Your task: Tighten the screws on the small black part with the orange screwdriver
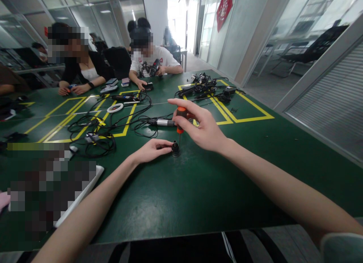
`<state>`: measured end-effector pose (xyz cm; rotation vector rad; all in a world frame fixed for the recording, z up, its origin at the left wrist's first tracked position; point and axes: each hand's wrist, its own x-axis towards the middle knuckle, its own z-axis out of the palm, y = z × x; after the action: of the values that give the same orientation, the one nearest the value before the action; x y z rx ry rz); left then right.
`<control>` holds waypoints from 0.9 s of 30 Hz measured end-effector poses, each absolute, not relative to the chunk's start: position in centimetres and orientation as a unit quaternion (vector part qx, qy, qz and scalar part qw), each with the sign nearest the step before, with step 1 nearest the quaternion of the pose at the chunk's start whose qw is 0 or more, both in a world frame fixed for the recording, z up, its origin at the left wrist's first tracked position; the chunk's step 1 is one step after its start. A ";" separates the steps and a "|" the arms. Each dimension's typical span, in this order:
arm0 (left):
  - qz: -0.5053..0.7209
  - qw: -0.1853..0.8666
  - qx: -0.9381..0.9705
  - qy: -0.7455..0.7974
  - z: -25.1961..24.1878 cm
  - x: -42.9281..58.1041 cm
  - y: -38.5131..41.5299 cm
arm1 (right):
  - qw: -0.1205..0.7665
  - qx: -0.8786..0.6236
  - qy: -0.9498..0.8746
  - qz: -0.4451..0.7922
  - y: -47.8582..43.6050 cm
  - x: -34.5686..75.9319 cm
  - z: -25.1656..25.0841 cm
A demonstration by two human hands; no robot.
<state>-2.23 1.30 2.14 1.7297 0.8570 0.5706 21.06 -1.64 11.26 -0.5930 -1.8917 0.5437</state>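
My right hand [202,127] grips a screwdriver [181,112] by its orange and black handle, with the index finger stretched out over the top. The thin shaft points down beside a small black cylindrical part [175,149] that stands upright on the green table [159,195]. Whether the tip touches the part I cannot tell. My left hand [150,150] pinches that part from its left side between thumb and fingers, steadying it on the tabletop.
Black cables [99,142] and a silver-and-black tool [161,122] lie beyond my hands. A cable heap [202,85] sits at the back right. Left are a white ring [115,107] and a blurred white-edged object [82,198]. Two people [154,62] work across the table.
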 end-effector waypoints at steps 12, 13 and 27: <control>0.267 0.523 0.715 0.380 1.4 -1.5 1.2 | 0.527 -0.217 -0.783 0.250 -1.1 20.9 10.6; 0.265 0.529 0.712 0.379 1.5 -1.6 1.2 | 0.525 -0.215 -0.784 0.251 -1.1 20.9 10.6; 0.242 0.515 0.739 0.361 1.6 -2.1 1.5 | 0.595 -0.216 -0.759 0.150 -1.0 20.8 11.1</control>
<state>-2.12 1.47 1.63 1.7762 0.8669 0.5818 20.84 -1.01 11.06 -0.5017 -1.7637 0.3479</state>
